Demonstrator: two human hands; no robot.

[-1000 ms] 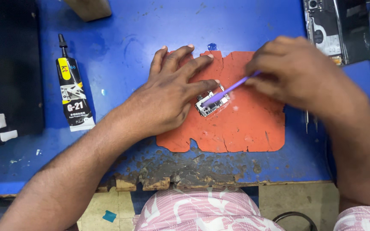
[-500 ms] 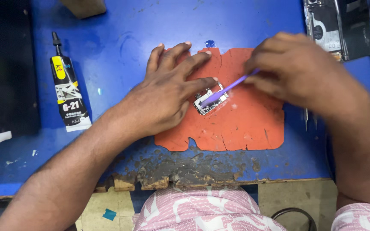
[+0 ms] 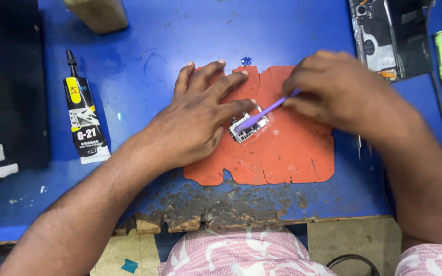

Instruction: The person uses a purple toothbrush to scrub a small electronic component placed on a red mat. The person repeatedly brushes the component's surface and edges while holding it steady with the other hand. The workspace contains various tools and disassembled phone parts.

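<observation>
Our left hand [image 3: 195, 125] lies flat, fingers spread, pinning the small circuit board [image 3: 248, 127] mid-mat on the orange mat [image 3: 282, 153]. From two o'clock, our right hand [image 3: 344, 97] pinches a purple tool [image 3: 267, 110], its tip touching the board.

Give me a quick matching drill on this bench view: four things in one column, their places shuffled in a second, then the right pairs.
Things:
1. glue tube
2. purple tool
3. small circuit board
4. green tool

Places:
A. on the orange mat, under the left hand's fingertips
B. far right edge of the blue table
C. left of the mat, lying on the table
D. in the right hand, tip on the board

Pairs: 1-C, 2-D, 3-A, 4-B
</observation>
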